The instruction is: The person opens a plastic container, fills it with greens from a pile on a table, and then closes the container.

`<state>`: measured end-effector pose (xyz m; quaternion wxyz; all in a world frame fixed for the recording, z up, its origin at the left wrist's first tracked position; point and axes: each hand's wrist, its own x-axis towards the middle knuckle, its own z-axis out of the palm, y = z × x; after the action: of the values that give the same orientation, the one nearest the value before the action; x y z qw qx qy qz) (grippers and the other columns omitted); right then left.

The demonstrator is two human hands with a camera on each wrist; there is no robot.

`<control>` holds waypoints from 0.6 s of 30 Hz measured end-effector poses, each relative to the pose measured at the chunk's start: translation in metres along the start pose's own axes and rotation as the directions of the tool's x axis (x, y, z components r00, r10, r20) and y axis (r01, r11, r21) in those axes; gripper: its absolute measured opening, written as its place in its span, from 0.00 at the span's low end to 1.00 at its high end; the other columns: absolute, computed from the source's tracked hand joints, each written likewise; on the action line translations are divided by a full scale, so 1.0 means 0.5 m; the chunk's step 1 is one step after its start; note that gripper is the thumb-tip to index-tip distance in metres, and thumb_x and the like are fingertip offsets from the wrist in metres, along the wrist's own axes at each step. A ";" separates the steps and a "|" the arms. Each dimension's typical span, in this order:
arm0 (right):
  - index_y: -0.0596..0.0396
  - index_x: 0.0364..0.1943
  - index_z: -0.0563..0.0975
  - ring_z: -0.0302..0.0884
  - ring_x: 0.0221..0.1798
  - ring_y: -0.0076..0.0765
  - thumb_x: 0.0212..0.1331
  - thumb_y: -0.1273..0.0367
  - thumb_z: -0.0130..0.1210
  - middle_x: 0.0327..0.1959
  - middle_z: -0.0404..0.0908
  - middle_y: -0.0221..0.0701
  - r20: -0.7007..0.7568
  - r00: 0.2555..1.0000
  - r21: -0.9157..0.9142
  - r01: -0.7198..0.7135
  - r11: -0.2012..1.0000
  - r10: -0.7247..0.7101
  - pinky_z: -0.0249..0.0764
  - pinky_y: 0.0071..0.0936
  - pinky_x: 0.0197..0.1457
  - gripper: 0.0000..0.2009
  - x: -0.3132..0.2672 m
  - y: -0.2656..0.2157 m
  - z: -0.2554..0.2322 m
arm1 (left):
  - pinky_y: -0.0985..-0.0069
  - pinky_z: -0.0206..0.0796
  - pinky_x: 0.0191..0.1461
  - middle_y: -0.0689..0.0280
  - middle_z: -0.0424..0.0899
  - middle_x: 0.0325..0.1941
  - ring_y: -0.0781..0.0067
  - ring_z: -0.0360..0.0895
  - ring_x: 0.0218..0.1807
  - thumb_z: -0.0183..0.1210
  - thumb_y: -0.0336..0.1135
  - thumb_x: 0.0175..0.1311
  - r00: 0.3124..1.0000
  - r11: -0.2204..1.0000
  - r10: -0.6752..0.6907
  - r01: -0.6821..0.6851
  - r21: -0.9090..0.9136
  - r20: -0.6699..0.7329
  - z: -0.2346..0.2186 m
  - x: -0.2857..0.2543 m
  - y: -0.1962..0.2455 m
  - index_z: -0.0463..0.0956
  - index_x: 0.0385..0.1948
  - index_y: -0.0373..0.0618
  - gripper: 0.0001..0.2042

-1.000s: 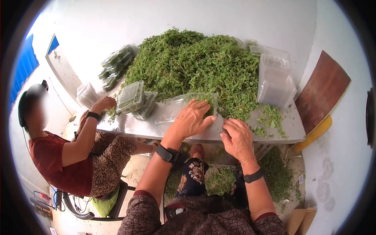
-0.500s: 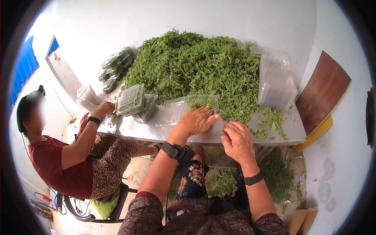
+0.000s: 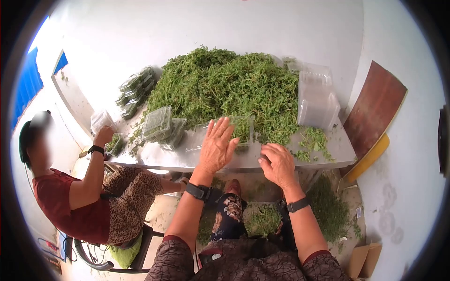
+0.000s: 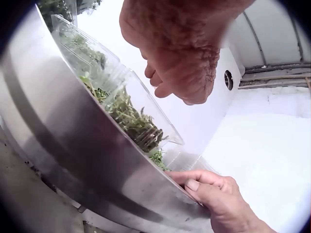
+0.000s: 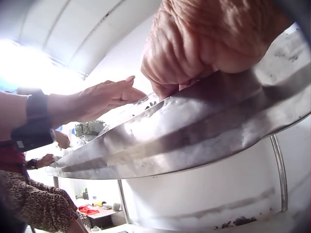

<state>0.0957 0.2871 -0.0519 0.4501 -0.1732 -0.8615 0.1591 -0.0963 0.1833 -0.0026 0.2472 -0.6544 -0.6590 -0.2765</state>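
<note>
Work in hand, in my judgement: filling one clear box (image 3: 243, 132) with loose greens, its lid not yet folded over. The box lies unfolded near the middle of the front edge of the metal table (image 3: 342, 149), greens-bearing half to the right, lid half to the left, toward stacked filled boxes (image 3: 161, 126). The heap of greens (image 3: 225, 89) stands directly behind it; nested empty boxes (image 3: 318, 105) stand toward the right end.

My left hand (image 3: 217, 146) hangs above the front edge, fingers straight and slightly parted, thumb off to the side. It grips nothing and appears clear of the box. My right hand (image 3: 277, 165) is at the front edge, just right of the box, fingers loosely bent and close together, thumb apart. It appears to rest on the table's lip; nothing is seen in its grasp, and contact with the box cannot be confirmed.

Next move, as I assess it, calls for stray stems to be tucked in and the lid swung over, my right fingers steadying the box.
</note>
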 end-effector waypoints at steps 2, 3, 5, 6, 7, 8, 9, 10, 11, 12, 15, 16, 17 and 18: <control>0.56 0.33 0.79 0.75 0.53 0.43 0.46 0.70 0.62 0.43 0.83 0.35 0.008 1.000 0.004 0.001 1.000 -0.001 0.70 0.39 0.58 0.09 0.001 -0.001 0.003 | 0.53 0.43 0.74 0.47 0.68 0.64 0.48 0.60 0.69 0.50 0.42 0.67 0.999 0.999 -0.048 0.048 0.021 -0.011 -0.010 -0.025 -0.012 0.72 0.53 0.36 0.21; 0.56 0.33 0.79 0.75 0.53 0.43 0.46 0.70 0.62 0.43 0.83 0.34 0.002 1.000 0.007 -0.003 1.000 0.003 0.70 0.39 0.58 0.09 0.001 -0.001 0.003 | 0.53 0.42 0.74 0.47 0.68 0.64 0.48 0.60 0.69 0.51 0.40 0.66 0.998 0.998 -0.053 0.054 0.032 -0.026 -0.013 -0.037 -0.015 0.72 0.53 0.35 0.20; 0.56 0.33 0.79 0.75 0.53 0.43 0.47 0.70 0.61 0.44 0.83 0.34 -0.004 1.000 0.006 -0.006 1.000 0.006 0.70 0.39 0.58 0.09 0.002 -0.001 0.001 | 0.53 0.42 0.74 0.47 0.68 0.64 0.48 0.59 0.70 0.51 0.40 0.66 0.996 0.996 -0.071 0.073 0.043 -0.047 -0.011 -0.058 -0.022 0.71 0.54 0.35 0.20; 0.56 0.33 0.79 0.75 0.53 0.43 0.47 0.70 0.61 0.44 0.83 0.34 0.000 1.000 0.006 0.001 1.000 -0.001 0.70 0.39 0.58 0.09 0.000 -0.001 0.001 | 0.53 0.42 0.74 0.47 0.67 0.64 0.48 0.59 0.70 0.51 0.40 0.65 0.994 0.995 -0.085 0.088 0.053 -0.066 -0.009 -0.068 -0.025 0.70 0.55 0.35 0.21; 0.57 0.33 0.80 0.75 0.53 0.43 0.47 0.70 0.61 0.44 0.83 0.34 -0.004 1.000 0.011 -0.012 1.000 0.012 0.70 0.39 0.58 0.09 -0.001 -0.001 0.003 | 0.53 0.42 0.74 0.47 0.67 0.64 0.48 0.59 0.70 0.51 0.40 0.65 0.993 0.994 -0.090 0.094 0.056 -0.075 -0.008 -0.077 -0.026 0.70 0.55 0.35 0.21; 0.57 0.34 0.80 0.75 0.53 0.43 0.47 0.70 0.61 0.44 0.82 0.34 -0.007 1.000 0.015 -0.024 1.000 0.024 0.70 0.39 0.58 0.09 0.000 0.001 0.004 | 0.54 0.42 0.75 0.48 0.66 0.66 0.49 0.58 0.71 0.51 0.38 0.66 0.992 0.992 -0.105 0.109 0.065 -0.066 -0.005 -0.087 -0.026 0.68 0.58 0.36 0.22; 0.57 0.34 0.80 0.75 0.53 0.43 0.47 0.70 0.61 0.44 0.82 0.34 -0.003 1.000 0.015 -0.015 1.000 0.015 0.70 0.39 0.58 0.09 0.002 0.002 0.005 | 0.55 0.41 0.75 0.49 0.64 0.67 0.50 0.57 0.72 0.51 0.37 0.66 0.991 0.990 -0.120 0.125 0.073 -0.057 -0.002 -0.095 -0.026 0.65 0.61 0.37 0.23; 0.57 0.34 0.80 0.75 0.53 0.44 0.47 0.71 0.61 0.45 0.82 0.34 0.000 1.000 0.006 -0.011 1.000 0.011 0.70 0.39 0.58 0.09 0.001 0.003 0.005 | 0.55 0.41 0.75 0.49 0.64 0.67 0.50 0.57 0.72 0.51 0.37 0.66 0.990 0.988 -0.129 0.133 0.074 -0.062 0.004 -0.103 -0.027 0.65 0.61 0.37 0.23; 0.57 0.34 0.80 0.75 0.53 0.44 0.46 0.71 0.61 0.45 0.82 0.34 0.003 1.000 -0.004 -0.006 1.000 0.006 0.70 0.39 0.58 0.10 0.001 0.004 0.005 | 0.55 0.41 0.75 0.49 0.63 0.69 0.50 0.55 0.72 0.52 0.35 0.64 0.986 0.987 -0.151 0.155 0.052 -0.067 0.011 -0.108 -0.028 0.62 0.63 0.38 0.25; 0.57 0.34 0.80 0.75 0.53 0.44 0.46 0.71 0.61 0.45 0.82 0.34 0.008 1.000 -0.005 0.003 1.000 -0.003 0.70 0.39 0.58 0.10 0.001 0.004 0.006 | 0.55 0.41 0.75 0.50 0.61 0.70 0.49 0.54 0.73 0.53 0.33 0.63 0.982 0.984 -0.173 0.176 0.030 -0.072 0.017 -0.113 -0.029 0.60 0.65 0.38 0.27; 0.57 0.35 0.80 0.75 0.54 0.44 0.46 0.71 0.61 0.45 0.82 0.34 0.014 1.000 0.000 -0.006 1.000 0.006 0.70 0.39 0.58 0.10 0.004 0.003 0.004 | 0.55 0.40 0.76 0.47 0.57 0.71 0.46 0.51 0.73 0.55 0.31 0.58 0.973 0.977 -0.212 0.211 -0.025 -0.090 0.030 -0.124 -0.034 0.56 0.66 0.36 0.32; 0.56 0.35 0.80 0.75 0.54 0.43 0.47 0.71 0.61 0.46 0.83 0.33 0.021 1.000 -0.014 -0.016 1.000 0.016 0.70 0.38 0.58 0.10 0.003 0.002 0.003 | 0.54 0.39 0.76 0.45 0.57 0.70 0.44 0.50 0.73 0.55 0.32 0.56 0.971 0.976 -0.215 0.212 -0.041 -0.100 0.033 -0.128 -0.032 0.56 0.65 0.34 0.32; 0.54 0.35 0.80 0.75 0.55 0.42 0.47 0.70 0.61 0.46 0.83 0.31 0.028 0.999 -0.027 -0.025 0.999 0.026 0.71 0.37 0.58 0.10 0.002 0.001 0.002 | 0.54 0.39 0.76 0.45 0.57 0.70 0.44 0.50 0.73 0.55 0.32 0.56 0.968 0.974 -0.227 0.224 -0.046 -0.106 0.036 -0.130 -0.032 0.56 0.65 0.34 0.32; 0.54 0.35 0.80 0.75 0.55 0.42 0.47 0.70 0.61 0.46 0.83 0.31 0.041 0.999 -0.030 -0.016 0.999 0.017 0.71 0.37 0.58 0.10 0.000 0.002 0.001 | 0.54 0.39 0.76 0.44 0.56 0.71 0.44 0.49 0.74 0.56 0.32 0.56 0.968 0.974 -0.227 0.224 -0.041 -0.103 0.035 -0.129 -0.030 0.55 0.66 0.34 0.33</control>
<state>0.0953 0.2878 -0.0525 0.4283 -0.1835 -0.8714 0.1537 -0.1093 0.1488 -0.0604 0.2394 -0.5630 -0.7108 -0.3472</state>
